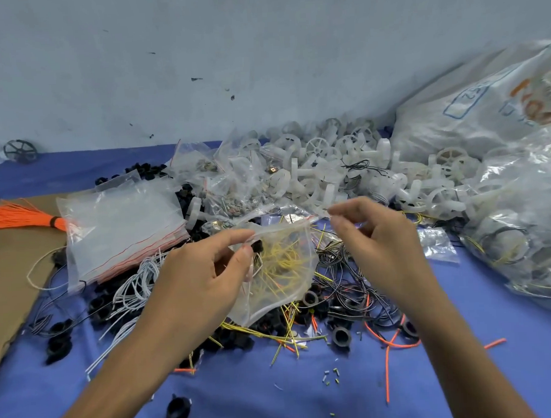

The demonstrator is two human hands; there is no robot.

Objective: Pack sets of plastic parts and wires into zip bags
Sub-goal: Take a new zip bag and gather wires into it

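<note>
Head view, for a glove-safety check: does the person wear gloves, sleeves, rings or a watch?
No. The left hand and right hand are bare, no gloves or rings; both forearms show no sleeve or watch up to the frame edge.

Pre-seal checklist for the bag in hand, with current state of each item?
1. Left hand pinches one end of the zip bag's top edge: ok.
2. Right hand pinches the other end: ok.
3. Yellow wires inside the bag: ok.
4. Black part inside, showing through the film near the top: ok.
5. Zip strip free of wire ends along its length: cannot tell.
6. Zip already pressed shut: cannot tell.
</note>
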